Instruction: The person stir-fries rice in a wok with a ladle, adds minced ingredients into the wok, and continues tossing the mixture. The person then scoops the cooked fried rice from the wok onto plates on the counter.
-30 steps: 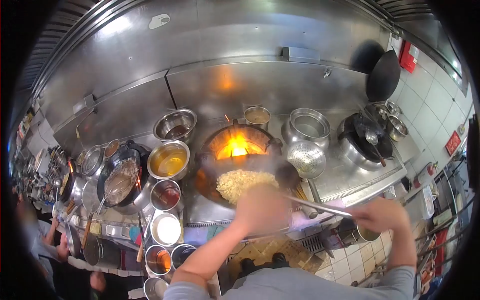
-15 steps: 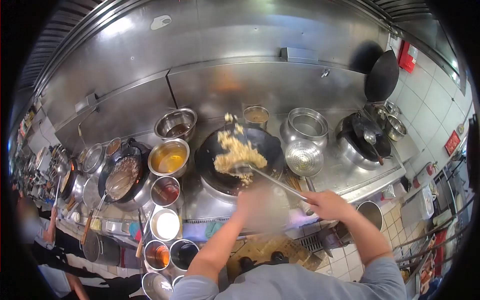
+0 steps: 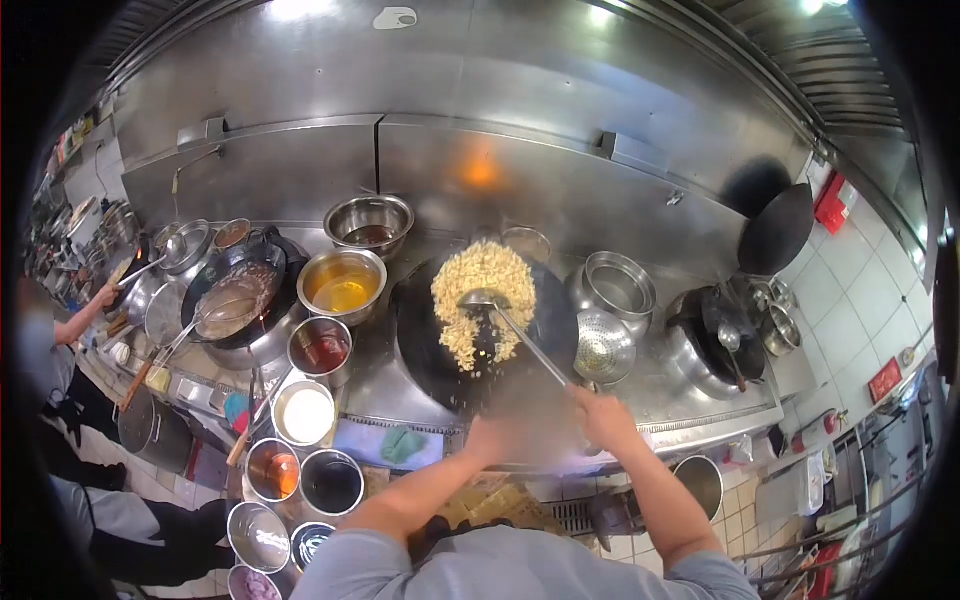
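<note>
My right hand (image 3: 606,420) is closed around the handle of a steel ladle (image 3: 530,342), whose bowl rests against the food. At the near side of the black wok (image 3: 425,345), my left hand (image 3: 487,440) appears closed on its edge. A blurred patch covers part of its fingers and the grip point. Pale yellow fried rice (image 3: 485,268) is spread up the far part of the wok, with loose bits nearer me.
Left stand a bowl of yellow oil (image 3: 342,287), a pot of red sauce (image 3: 320,345) and several seasoning pots. A perforated strainer (image 3: 605,347) lies right of the wok. Another wok (image 3: 715,335) is farther right. At far left a person's hand (image 3: 106,294) holds a ladle.
The rice, tossed up in a loose clump before, now lies spread in the wok's far part. The ladle bowl sits on it. The camera view has shifted and tilted.
</note>
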Demonstrator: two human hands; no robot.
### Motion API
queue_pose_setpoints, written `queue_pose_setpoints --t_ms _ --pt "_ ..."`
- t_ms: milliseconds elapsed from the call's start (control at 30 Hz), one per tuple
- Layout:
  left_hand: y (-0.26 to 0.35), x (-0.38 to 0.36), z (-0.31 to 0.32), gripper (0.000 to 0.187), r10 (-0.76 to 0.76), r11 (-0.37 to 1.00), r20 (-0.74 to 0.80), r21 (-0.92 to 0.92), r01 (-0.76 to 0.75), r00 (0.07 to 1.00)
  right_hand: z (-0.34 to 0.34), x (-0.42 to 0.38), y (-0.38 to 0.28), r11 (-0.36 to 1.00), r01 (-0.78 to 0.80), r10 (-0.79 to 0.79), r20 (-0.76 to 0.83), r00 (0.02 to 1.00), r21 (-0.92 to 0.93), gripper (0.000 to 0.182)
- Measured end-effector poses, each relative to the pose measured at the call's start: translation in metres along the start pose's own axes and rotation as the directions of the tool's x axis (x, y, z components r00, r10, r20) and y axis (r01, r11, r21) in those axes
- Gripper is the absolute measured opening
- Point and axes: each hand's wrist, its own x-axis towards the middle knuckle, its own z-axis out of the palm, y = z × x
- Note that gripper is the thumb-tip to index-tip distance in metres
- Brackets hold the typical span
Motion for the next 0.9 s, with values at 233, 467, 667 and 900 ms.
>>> queue_pose_setpoints --t_ms 233,467,667,900 --pt "-0.005 0.058 -0.069 0.038 0.022 0.992 0.16 0.116 -0.041 0.987 -0.083 -0.097 0.028 1.0 0.019 -0.019 0.051 0.998 0.015 0.048" --pt "-0.034 0.07 -0.024 0.038 -0.241 0.964 0.053 0.125 0.233 0.969 0.056 0.038 0.082 0.998 -0.02 0.021 -0.014 1.0 0.057 0.044" --pt "-0.028 0.066 -0.033 0.037 -0.341 0.937 0.019 0.089 0.338 0.94 0.061 0.108 0.096 0.933 0.135 -0.053 -0.242 0.969 0.333 0.045" --pt "-0.013 0.063 -0.052 0.034 -0.349 0.936 0.002 0.038 0.349 0.937 0.087 0.129 0.007 0.659 -0.218 0.146 0.161 0.976 0.72 0.042"
